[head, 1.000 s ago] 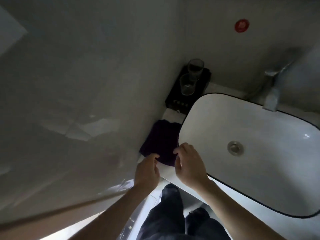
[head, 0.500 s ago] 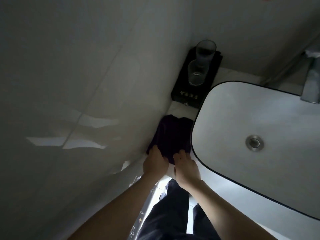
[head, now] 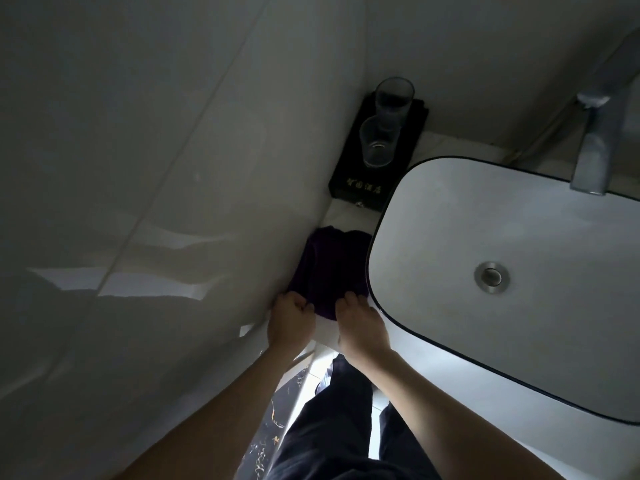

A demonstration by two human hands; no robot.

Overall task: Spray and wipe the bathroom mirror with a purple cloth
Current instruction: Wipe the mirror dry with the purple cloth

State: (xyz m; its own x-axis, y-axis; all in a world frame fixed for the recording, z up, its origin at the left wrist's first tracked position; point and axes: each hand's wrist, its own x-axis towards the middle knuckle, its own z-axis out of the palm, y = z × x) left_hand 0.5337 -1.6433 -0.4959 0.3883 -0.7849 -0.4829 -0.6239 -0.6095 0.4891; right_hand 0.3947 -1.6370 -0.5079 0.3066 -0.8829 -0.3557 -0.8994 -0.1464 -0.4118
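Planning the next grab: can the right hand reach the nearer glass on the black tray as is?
Probably yes. Only the flat purple cloth lies between right hand and nearer glass; nothing stands there. Its fingers seem to pinch the cloth, though.

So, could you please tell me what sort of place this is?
Very likely a bathroom: a white basin with drain and tap, plus two glasses on a black tray against a tiled wall.
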